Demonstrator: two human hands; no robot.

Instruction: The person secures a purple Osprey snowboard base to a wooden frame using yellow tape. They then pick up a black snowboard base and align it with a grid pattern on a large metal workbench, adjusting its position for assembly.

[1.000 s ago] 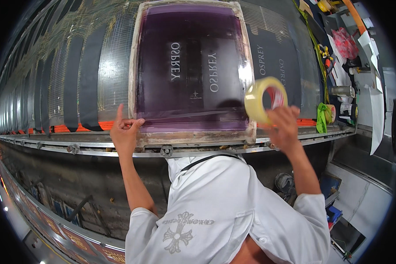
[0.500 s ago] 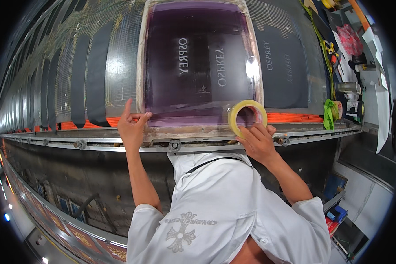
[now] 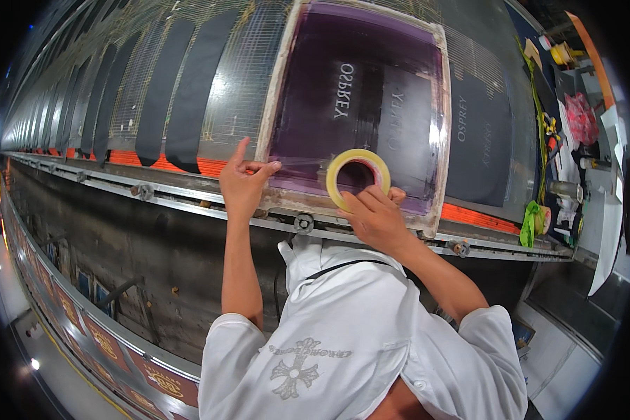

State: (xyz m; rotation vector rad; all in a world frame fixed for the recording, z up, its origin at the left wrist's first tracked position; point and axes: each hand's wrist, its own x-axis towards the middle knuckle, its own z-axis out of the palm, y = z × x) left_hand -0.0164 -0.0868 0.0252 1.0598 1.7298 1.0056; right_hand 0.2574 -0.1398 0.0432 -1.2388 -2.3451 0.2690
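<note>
My right hand grips a roll of clear yellowish packing tape by its lower rim, above the near part of a purple printing screen. A short clear strip runs from the roll to my left hand, which is at the screen's near left corner. The strip's end is at my left thumb, with the index finger pointing away and the other fingers curled. How the thumb holds the strip is hard to see. Pale lettering shows on the screen inside its worn, light frame.
Dark fabric pieces lie along the long table to the left, and a dark printed panel lies right of the screen. A metal rail with knobs edges the table. At right are a pink plastic bag and a yellow-green cloth.
My right hand with the tape roll has come closer to my left hand, so the strip between them is shorter. The whole view has tilted and shifted.
</note>
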